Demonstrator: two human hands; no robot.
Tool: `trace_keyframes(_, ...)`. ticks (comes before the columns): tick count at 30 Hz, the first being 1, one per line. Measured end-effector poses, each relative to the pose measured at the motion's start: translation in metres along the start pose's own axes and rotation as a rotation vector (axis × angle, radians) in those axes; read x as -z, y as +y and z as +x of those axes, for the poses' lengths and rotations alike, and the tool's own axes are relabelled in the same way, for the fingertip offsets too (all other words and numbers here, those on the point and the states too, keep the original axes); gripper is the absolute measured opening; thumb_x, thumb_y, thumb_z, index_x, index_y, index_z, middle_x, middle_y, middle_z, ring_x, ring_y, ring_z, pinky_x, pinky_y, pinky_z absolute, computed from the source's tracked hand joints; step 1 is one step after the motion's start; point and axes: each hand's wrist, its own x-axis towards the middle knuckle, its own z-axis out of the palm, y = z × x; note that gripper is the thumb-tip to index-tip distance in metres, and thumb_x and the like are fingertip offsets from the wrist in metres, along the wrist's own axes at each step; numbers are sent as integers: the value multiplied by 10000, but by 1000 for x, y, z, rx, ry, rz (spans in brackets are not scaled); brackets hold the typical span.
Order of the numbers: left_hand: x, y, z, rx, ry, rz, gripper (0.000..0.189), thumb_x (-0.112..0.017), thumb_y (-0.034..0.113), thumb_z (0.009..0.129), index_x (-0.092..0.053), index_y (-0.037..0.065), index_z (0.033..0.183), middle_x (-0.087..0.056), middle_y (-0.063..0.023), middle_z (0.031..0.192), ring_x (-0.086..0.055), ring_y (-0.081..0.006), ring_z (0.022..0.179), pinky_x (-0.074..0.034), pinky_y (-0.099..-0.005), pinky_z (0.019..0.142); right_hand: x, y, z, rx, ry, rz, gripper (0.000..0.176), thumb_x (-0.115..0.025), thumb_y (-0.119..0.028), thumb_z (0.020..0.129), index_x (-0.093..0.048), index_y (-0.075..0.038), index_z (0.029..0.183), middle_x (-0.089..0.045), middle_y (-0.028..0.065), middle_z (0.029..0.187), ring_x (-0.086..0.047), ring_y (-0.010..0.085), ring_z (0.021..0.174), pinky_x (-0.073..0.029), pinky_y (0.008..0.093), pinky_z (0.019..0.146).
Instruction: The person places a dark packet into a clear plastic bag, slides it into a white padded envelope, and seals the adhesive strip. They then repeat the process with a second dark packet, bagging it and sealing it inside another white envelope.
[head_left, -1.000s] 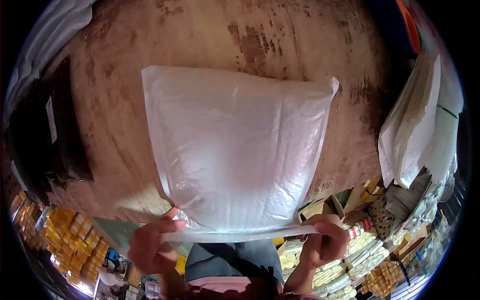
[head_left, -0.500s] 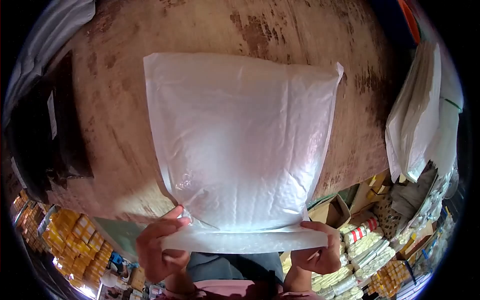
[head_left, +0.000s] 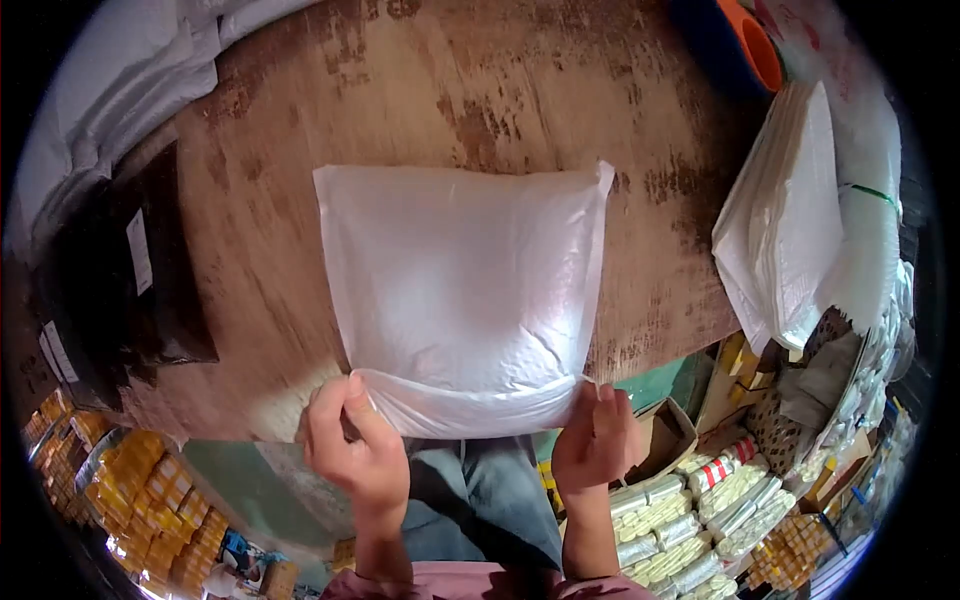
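Observation:
A puffed white padded mailer [head_left: 460, 270] lies on the wooden table, its near end at the table's front edge. The mailer's flap [head_left: 470, 408] is folded up over the near end, with wrinkles running across it. At the fold's left corner, my left hand [head_left: 355, 435] pinches the flap between thumb and fingers. My right hand [head_left: 598, 437] is closed on the opposite corner; its fingertips are partly hidden. What is inside the mailer does not show.
Black packages [head_left: 150, 270] with white labels lie to the left, beside white sheeting [head_left: 130, 90]. On the right are a stack of white mailers [head_left: 785, 215] and a blue and orange object [head_left: 735, 45]. Wrapped rolls [head_left: 700, 520] and an open cardboard box [head_left: 665, 440] sit below table level.
The flap, stretched out toward me before, is now folded over onto the mailer. Both hands have moved up and slightly inward with it. My view has shifted a little.

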Motion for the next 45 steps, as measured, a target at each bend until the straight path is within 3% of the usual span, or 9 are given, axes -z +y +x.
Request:
trace_keyframes(3,6,8,9,61,-166,-27,54,-571,42,918,-577,4,882,-585,-16,748,-483,-72,645,-391,-223,563,3,-8,12,-194,-77,144,172,-656,91,813,-538,11,910,-585,134,689,-505,199,520,-389,282,461)
trace_keyframes(12,15,14,23,234,-226,-190,165,-613,51,879,-514,22,750,-484,-29,545,-409,-76,491,-350,-270,468,34,-22,48,-805,-292,451,305,-647,-178,895,-496,26,726,-477,164,572,-378,202,525,-403,317,517)
trace_keyframes(18,22,2,18,132,-294,31,165,-626,151,839,-546,75,961,-630,-180,810,-609,-409,749,-473,-493,647,15,6,30,-660,-507,729,358,-604,-310,925,-624,23,795,-553,-6,612,-477,89,536,-364,272,486)
trace_keyframes(22,37,-10,21,251,-407,-158,196,-585,179,831,-622,3,909,-659,-195,772,-651,-341,720,-503,-419,647,28,16,35,-957,-728,870,311,-606,-300,919,-674,-7,838,-560,-25,645,-482,75,545,-333,254,472)
trace_keyframes(24,58,-10,35,424,-917,-328,235,-619,246,842,-618,14,881,-648,-97,739,-610,-191,663,-470,-351,598,24,35,24,-875,-721,868,305,-594,-274,926,-677,19,909,-599,-7,705,-526,89,594,-378,252,513)
trace_keyframes(31,79,48,36,970,-700,-1169,461,-483,524,935,-671,105,982,-644,-16,809,-604,-94,734,-485,-289,646,67,13,78,-1306,-840,1651,481,-533,-333,938,-475,-40,1315,-589,123,1205,-579,222,1090,-520,438,839)
trace_keyframes(35,99,88,70,508,-973,-1102,324,-643,317,892,-686,54,1076,-670,-44,1044,-618,-94,924,-486,-270,834,93,-15,144,-1021,-1095,1274,509,-624,-303,884,-476,-83,1319,-575,101,1212,-574,195,1076,-520,416,803)
trace_keyframes(40,82,92,67,822,-849,-1226,350,-776,124,750,-669,7,1063,-667,-35,1023,-628,-129,913,-495,-276,814,80,-23,162,-886,-1155,1412,517,-691,-191,836,-480,-71,1292,-595,56,1127,-599,145,953,-497,270,775)
trace_keyframes(45,108,97,54,786,-890,-1186,346,-749,159,778,-658,2,1073,-669,-40,991,-636,-143,891,-500,-284,799,33,37,89,-1138,-1197,1381,434,-682,-183,844,-510,-56,1221,-619,71,1083,-631,196,914,-547,369,723)
